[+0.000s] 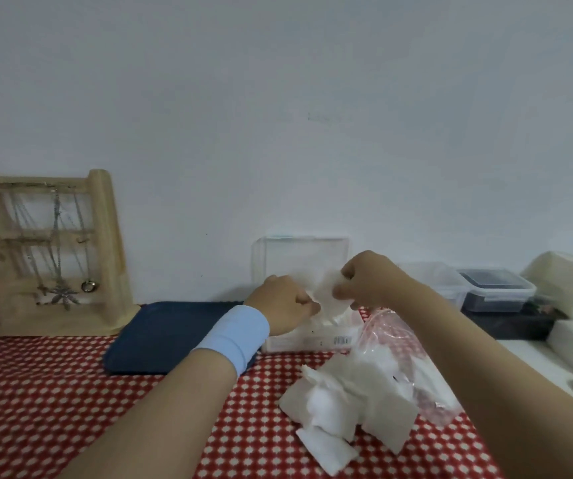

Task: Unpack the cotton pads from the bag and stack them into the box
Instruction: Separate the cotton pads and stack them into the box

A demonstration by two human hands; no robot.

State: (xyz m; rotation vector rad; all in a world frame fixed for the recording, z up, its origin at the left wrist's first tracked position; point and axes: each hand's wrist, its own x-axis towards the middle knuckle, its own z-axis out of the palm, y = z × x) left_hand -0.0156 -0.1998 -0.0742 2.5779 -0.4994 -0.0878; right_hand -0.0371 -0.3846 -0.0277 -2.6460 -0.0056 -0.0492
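My left hand [283, 302] and my right hand [368, 283] both pinch one white cotton pad [328, 297] just above the white box [312, 340]. The box's clear lid [300, 261] stands open behind it against the wall. Several loose square cotton pads [344, 406] lie in a heap on the red-checked cloth in front of the box. The clear plastic bag [413, 361] lies crumpled to their right, partly under my right forearm. A light blue wristband sits on my left wrist.
A dark blue tray [160, 337] lies left of the box. A wooden jewellery stand [50, 254] with necklaces stands at the far left. Clear lidded containers [496, 288] and white boxes [565, 281] line the right side by the wall.
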